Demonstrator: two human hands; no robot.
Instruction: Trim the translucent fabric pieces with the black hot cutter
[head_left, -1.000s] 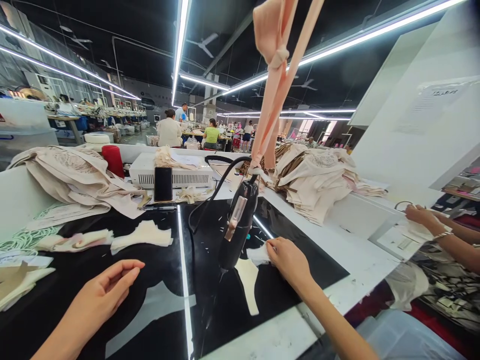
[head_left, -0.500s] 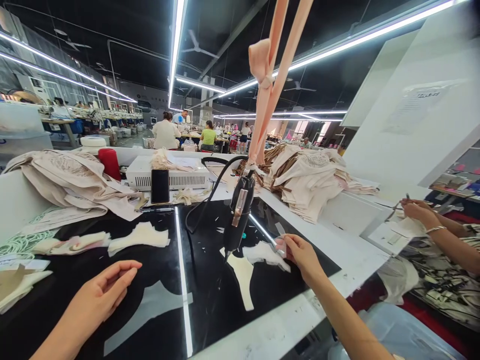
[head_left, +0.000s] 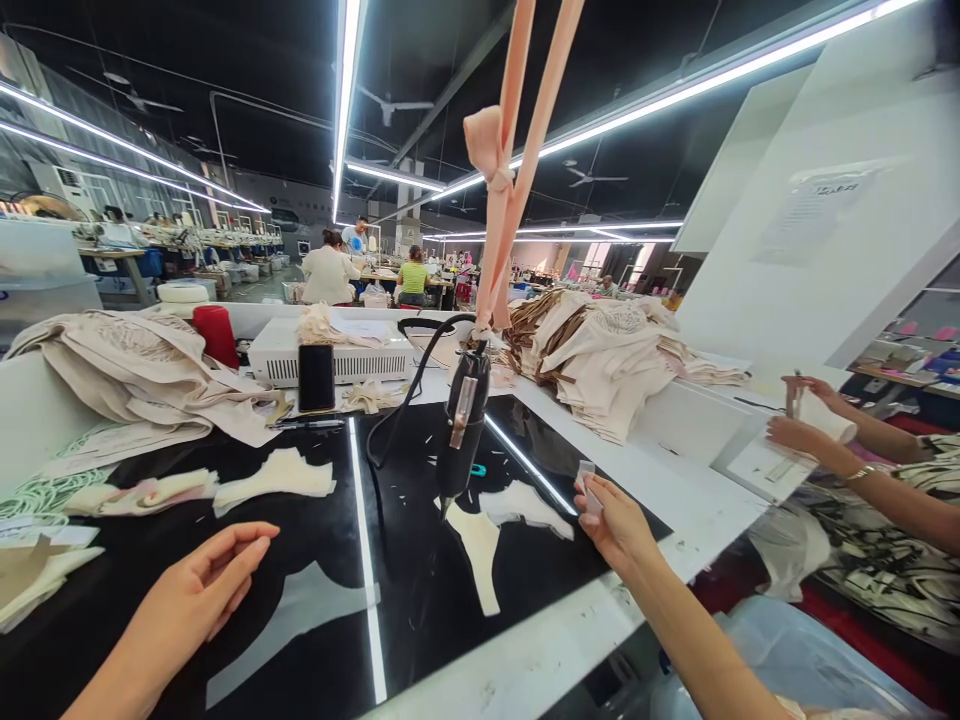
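Observation:
My left hand is over the black tabletop, its fingers loosely curled and the thumb by the index fingertip; nothing shows in it. Beside it lies a translucent sheet with a curved edge. My right hand, thumb and fingers together, holds a small translucent strip above the right part of the tabletop. Between my hands a black pen-like handheld tool hangs tip down from peach straps. Its tip is by a cream cut fabric piece. A white cut piece lies nearer my right hand.
Further cream pieces lie at the left. A phone leans on a white vented box. Fabric heaps and brown-and-cream stacks stand behind. The tool's black cable loops leftward. A co-worker's hands work at the right.
My right hand has lifted the strip slightly up and to the right, and turned it. The left hand stays almost still. The view has shifted a little, and the co-worker's hands have moved.

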